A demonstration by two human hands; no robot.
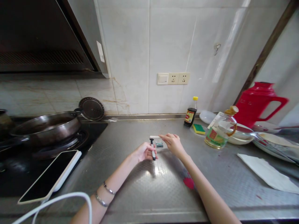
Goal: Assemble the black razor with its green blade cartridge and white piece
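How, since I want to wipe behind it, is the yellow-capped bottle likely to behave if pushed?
The yellow-capped bottle would probably feel heavy for its size, since dark liquid seems to fill much of it. Standing tall and narrow, it might tip if pushed near its yellow cap.

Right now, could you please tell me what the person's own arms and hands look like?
The left hand and right hand wear no gloves. Two silvery bangles circle the left forearm; the right forearm shows none. No sleeves are visible.
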